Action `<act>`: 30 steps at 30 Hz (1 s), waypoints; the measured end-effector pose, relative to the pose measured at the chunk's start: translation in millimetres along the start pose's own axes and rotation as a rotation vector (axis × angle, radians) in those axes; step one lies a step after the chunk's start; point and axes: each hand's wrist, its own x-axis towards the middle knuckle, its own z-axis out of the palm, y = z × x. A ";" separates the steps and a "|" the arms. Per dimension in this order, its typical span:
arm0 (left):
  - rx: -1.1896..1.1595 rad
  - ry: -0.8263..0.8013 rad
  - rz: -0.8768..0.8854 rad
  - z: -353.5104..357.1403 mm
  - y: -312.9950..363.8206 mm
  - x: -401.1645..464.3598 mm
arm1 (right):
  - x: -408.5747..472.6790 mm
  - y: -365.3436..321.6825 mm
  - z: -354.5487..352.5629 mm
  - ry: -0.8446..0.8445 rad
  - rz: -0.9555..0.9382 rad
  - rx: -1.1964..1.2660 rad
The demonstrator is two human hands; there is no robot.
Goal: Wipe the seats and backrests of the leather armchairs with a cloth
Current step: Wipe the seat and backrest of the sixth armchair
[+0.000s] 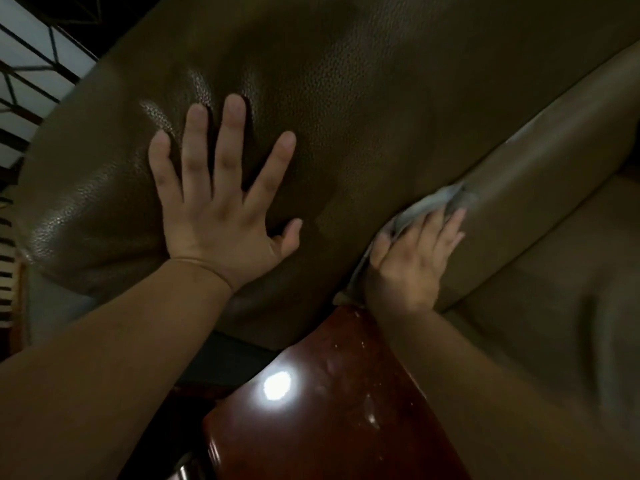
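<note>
A brown leather armchair fills the view; its padded backrest (363, 98) bulges toward me. My left hand (221, 202) lies flat on the backrest with fingers spread wide. My right hand (415, 258) presses a grey cloth (415, 209) with straight fingers into the crease between the backrest and the lighter leather roll (540, 168) to its right. Most of the cloth is hidden under that hand; only crumpled edges show above and left of the fingers. The seat cushion (554, 306) lies at the lower right, partly covered by my right forearm.
A glossy dark red wooden armrest (329, 410) juts up between my forearms, with a bright light reflection on it. A window with dark metal bars (31, 64) shows at the upper left. Striped fabric appears along the left edge.
</note>
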 end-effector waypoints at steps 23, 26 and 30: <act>0.041 -0.097 0.119 42.8 185.5 84.5 | 206.1 136.5 -101.8 0.044 -0.106 -0.293; -0.023 -0.097 0.096 45.2 196.2 83.6 | 137.8 138.6 -77.1 0.010 -0.390 -0.226; -0.116 -0.120 0.284 39.2 212.1 93.5 | 175.4 153.9 -105.3 -0.113 -0.389 -0.256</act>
